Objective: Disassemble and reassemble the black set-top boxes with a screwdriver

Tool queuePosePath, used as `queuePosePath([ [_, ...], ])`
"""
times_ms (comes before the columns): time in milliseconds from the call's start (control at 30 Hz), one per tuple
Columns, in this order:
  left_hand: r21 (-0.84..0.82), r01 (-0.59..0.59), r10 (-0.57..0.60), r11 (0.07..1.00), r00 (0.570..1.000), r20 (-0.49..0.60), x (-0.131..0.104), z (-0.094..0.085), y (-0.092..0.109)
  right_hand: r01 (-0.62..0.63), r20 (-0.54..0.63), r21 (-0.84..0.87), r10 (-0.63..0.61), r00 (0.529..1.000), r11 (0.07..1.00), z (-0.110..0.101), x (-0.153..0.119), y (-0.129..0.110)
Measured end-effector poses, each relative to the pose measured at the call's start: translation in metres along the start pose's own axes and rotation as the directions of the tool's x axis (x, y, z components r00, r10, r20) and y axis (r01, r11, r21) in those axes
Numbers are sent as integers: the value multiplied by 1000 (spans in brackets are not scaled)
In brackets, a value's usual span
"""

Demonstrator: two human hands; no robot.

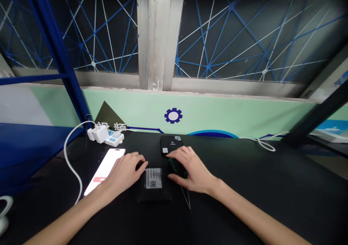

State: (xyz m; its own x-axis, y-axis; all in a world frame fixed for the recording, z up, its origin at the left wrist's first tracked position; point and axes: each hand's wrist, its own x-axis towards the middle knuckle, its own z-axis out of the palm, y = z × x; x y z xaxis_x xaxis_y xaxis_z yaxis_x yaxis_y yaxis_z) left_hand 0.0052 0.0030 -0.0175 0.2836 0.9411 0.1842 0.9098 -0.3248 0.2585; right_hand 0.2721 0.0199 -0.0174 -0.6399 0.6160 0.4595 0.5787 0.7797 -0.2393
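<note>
A flat black device (141,194) with a white printed label (153,178) lies between my hands on the black table. My left hand (125,169) is at the device's left side, fingers curled and thumb toward the index finger. Whatever is between them is dark and cannot be made out. On the other side, my right hand (197,170) curves its thumb and fingers around a dark object with a green edge (177,167); its kind is unclear. Thin cord-like lines (186,198) run down from below that hand. Just beyond its fingertips lies a black case with stickers (171,143).
A phone with a lit white screen (104,167) lies beside my left forearm. Behind it are a white power strip (114,139) and plugged-in adapter (98,133), with a white cable (66,150) looping down. Another white cable (265,144) lies back right. Blue shelf posts (61,62) stand left.
</note>
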Motion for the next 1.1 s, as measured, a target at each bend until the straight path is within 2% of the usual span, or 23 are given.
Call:
queuePosePath([
  [100, -1, 12, -12, 1000, 1000, 6, 0, 0, 1, 40, 96, 66, -46, 994, 997, 9, -1, -8],
  [233, -2, 10, -10, 1000, 1000, -2, 0, -2, 3, 16, 180, 74, -29, 983, 997, 19, 0, -8],
  [367, 50, 6, -4, 999, 999, -42, 0, -4, 4, -24, 180, 124, 1, 984, 992, 22, 1, -7],
  [467, 29, -6, 8, 1000, 997, -74, 0, -6, 3, -71, 155, 150, 47, 987, 986, 23, 1, -5],
  [567, -68, -11, 1, 998, 990, -141, 1, -10, 1, -114, 112, 194, 94, 989, 974, 26, 1, -2],
  [700, -350, 2, -87, 937, 970, -228, 5, -13, -6, -102, 23, 279, 99, 995, 955, 30, 1, 4],
  [800, -585, 66, -183, 808, 973, -144, 10, -12, -11, -53, -46, 279, 69, 997, 959, 31, 0, 5],
  [900, -776, 160, -234, 610, 972, 16, 14, -10, -12, -29, -118, 281, 65, 991, 959, 31, 0, 4],
  [1000, -854, 275, -192, 442, 959, 210, 17, -10, -12, 0, -183, 295, 56, 981, 955, 30, -1, 3],
  [1100, -861, 370, -128, 348, 929, 348, 16, -11, -14, 43, -216, 324, 29, 976, 945, 29, 0, 3],
])
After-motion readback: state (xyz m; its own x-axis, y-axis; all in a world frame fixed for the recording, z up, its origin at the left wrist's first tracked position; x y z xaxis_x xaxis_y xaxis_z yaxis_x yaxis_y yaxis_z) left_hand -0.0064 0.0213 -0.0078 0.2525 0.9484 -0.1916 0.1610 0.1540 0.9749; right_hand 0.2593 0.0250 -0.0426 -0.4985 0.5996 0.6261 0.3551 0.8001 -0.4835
